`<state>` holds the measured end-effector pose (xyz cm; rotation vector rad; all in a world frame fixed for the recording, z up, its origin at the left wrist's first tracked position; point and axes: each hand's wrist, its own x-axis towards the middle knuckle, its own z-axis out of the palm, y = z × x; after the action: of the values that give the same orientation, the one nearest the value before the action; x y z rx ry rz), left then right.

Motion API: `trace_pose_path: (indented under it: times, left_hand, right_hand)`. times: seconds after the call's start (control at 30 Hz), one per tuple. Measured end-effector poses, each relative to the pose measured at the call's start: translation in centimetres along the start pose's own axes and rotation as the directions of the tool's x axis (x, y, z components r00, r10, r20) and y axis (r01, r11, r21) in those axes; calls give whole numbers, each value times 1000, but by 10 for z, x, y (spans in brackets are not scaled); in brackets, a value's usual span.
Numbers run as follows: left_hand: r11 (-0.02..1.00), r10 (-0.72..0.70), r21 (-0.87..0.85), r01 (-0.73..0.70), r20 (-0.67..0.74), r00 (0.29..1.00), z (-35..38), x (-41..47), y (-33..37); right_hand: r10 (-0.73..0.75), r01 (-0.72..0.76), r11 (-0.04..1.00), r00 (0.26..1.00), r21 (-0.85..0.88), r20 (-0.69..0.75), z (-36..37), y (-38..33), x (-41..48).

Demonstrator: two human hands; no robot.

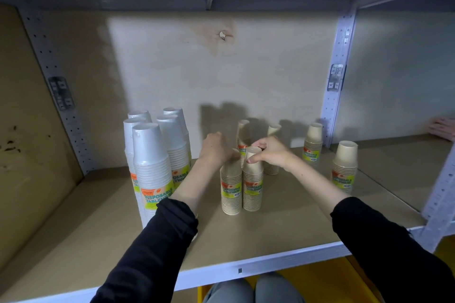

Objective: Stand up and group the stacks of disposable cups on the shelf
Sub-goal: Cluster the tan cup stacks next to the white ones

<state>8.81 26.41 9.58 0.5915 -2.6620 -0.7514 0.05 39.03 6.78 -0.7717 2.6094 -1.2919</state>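
Several tall white cup stacks [152, 162] stand grouped at the left of the shelf [270, 219]. Two short beige cup stacks stand side by side in the middle. My left hand [216, 149] grips the top of the left beige stack [231, 189]. My right hand [272, 152] grips the top of the right beige stack [253, 187]. Behind my hands stand two more beige stacks [243, 130], [273, 130], partly hidden. Further right are another beige stack [312, 144] and one [344, 166] near the shelf's upright.
A grey perforated upright [334, 76] divides this bay from the right one, where another person's hand [443, 128] rests on the shelf. The shelf's front edge [246, 270] runs below my arms. Yellow crates [327, 285] lie under the shelf.
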Motion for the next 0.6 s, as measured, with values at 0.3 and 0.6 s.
trace_pose_path:
  times: [0.3,0.6]
  left_hand:
    - [999,-30,19,29,53,998,-1,1,2]
    - [997,-36,75,32,56,998,-2,2,4]
  right_hand:
    - [-19,21,997,999,-69,29,1,2,2]
    - [-49,65,985,994,-161,102,-8,-3,5]
